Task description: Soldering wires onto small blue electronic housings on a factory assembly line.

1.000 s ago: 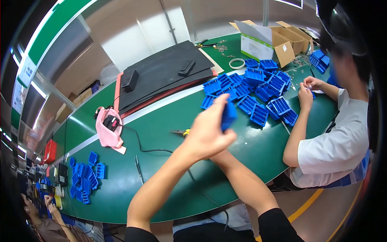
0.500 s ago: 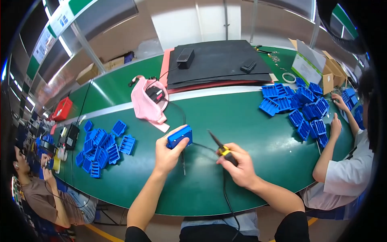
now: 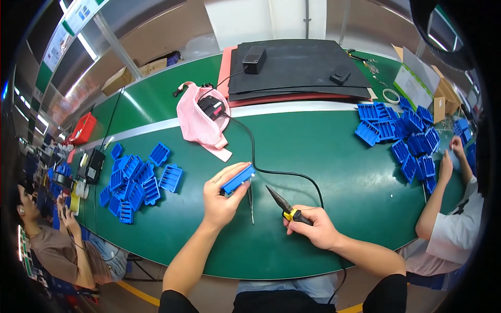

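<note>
Pinched between the thumb and fingers of my left hand (image 3: 218, 202) is a small blue plastic case (image 3: 238, 180), tilted with a narrow side showing. My right hand (image 3: 314, 226) grips long-nose pliers (image 3: 282, 201) with black and yellow handles. Their dark tips point up and left toward the case, apart from it. Slim metal tweezers (image 3: 251, 206) lie on the green table just right of my left hand. A black cable (image 3: 282, 171) runs from the pink pouch (image 3: 201, 122) past both hands.
Piles of slotted blue cases lie at the left (image 3: 133, 182) and right (image 3: 412, 135). Black sheets (image 3: 302, 68) with a power adapter (image 3: 254, 59) sit at the back. Co-workers sit at the left (image 3: 57, 237) and right (image 3: 451, 208). A red bin (image 3: 83, 129) stands far left.
The blue case has been turned in my left hand, so a narrower side shows. The cable has swung right, behind the pliers. The whole view has shifted slightly.
</note>
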Tool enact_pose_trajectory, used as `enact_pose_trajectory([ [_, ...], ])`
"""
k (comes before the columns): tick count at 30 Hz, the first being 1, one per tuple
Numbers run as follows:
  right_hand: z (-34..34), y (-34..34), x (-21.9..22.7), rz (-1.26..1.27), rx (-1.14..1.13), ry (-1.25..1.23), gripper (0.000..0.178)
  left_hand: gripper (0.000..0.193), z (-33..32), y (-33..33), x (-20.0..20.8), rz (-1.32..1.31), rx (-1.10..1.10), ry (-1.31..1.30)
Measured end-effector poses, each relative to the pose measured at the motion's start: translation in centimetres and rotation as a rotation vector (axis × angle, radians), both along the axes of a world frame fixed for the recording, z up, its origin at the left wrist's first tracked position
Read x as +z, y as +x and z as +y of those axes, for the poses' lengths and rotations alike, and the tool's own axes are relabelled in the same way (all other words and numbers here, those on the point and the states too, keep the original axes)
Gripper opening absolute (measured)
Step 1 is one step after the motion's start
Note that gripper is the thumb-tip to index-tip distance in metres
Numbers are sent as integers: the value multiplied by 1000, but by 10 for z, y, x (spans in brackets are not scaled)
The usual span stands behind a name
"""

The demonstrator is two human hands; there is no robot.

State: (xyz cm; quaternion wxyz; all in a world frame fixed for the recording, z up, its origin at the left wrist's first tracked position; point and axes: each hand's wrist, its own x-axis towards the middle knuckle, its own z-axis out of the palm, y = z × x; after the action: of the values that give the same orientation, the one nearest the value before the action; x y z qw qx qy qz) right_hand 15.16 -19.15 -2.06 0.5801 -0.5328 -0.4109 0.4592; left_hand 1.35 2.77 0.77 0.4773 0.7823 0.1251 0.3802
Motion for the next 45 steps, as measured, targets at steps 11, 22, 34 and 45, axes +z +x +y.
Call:
enact_pose_trajectory([
  [11,1,2,8,83,33,-40,17,37,-21,-4,4,-2,21,123],
  [22,2,-5,10,13,-16,-58,16,38,-19,-3,7,-39,-8,240],
  [34,-3,-10,19,-86,-50,-129,20,36,-9,-6,5,23,159,168],
  [45,-29,-11,31,6,50,0,18,39,21,-28,-5,-27,217,235],
])
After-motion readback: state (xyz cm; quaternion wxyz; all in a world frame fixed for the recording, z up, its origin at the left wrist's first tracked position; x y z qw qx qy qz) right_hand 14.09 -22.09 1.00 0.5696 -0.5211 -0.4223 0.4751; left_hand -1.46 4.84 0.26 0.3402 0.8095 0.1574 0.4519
